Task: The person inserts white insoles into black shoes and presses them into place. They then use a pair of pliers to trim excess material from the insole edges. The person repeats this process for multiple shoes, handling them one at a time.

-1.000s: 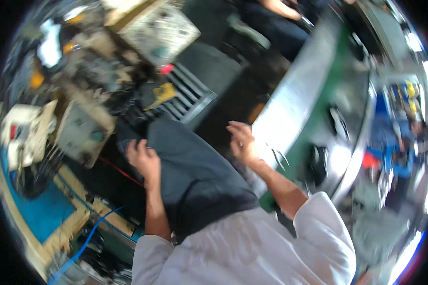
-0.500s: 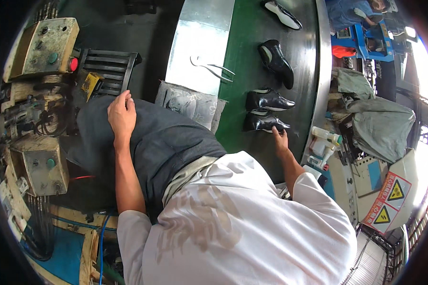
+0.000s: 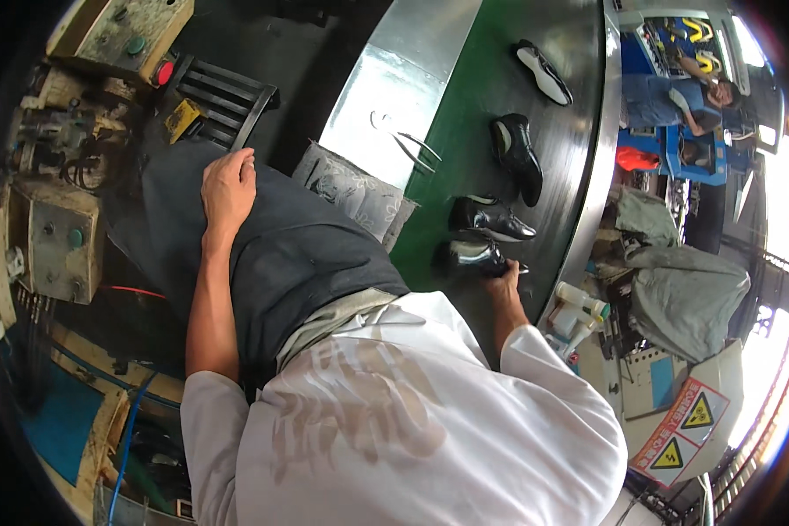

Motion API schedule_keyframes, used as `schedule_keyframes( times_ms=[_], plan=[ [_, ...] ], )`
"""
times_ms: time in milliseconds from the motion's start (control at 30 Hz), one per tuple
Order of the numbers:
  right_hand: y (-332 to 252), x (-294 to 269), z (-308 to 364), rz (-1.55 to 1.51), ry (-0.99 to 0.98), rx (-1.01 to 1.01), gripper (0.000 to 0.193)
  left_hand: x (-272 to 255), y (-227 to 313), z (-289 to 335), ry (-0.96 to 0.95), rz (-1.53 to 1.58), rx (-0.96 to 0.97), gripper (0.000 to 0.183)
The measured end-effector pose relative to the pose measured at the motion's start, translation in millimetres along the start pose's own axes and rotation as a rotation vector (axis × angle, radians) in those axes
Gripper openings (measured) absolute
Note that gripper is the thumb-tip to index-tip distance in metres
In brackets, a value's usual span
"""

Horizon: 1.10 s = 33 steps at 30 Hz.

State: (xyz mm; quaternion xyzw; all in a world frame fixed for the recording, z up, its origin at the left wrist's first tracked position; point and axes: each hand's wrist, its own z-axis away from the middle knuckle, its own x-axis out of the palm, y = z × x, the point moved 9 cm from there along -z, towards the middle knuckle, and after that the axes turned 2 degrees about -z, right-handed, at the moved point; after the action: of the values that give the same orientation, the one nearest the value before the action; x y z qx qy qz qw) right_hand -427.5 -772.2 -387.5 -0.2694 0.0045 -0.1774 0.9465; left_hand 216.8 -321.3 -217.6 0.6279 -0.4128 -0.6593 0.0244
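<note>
Right hand on a shoe, left hand parked on your knee

Your right hand [image 3: 504, 282] has its grip closed around the nearest black shoe [image 3: 469, 256] on the green worktop [image 3: 465, 131], at about 3 o'clock from your chest. A second black shoe [image 3: 489, 219] sits just beside it toward 12, and two more lie farther up the belt. Your left hand [image 3: 228, 188] is released, lying flat on your dark trouser leg [image 3: 298, 254] at about 10 o'clock. Metal tongs [image 3: 408, 140] rest on the steel edge.
</note>
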Motion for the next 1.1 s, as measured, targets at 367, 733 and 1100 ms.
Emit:
schedule_keyframes(
  times_ms=[367,733,1100],
  plan=[
    [97.1,366.7,440.6,1.378,-1.323,-1.292,0.07,65.4,105.7,6.5,-0.573,1.417,-0.619,0.051],
    [280.9,439.7,519.0,1.289,-1.892,-1.215,0.065,-79.8,5.3,34.5,0.325,1.419,-0.444,0.084],
    [413.5,466.2,522.0,1.278,-1.944,-0.739,0.08,-139.0,-10.3,86.2,0.694,0.72,-0.633,0.053]
  ],
)
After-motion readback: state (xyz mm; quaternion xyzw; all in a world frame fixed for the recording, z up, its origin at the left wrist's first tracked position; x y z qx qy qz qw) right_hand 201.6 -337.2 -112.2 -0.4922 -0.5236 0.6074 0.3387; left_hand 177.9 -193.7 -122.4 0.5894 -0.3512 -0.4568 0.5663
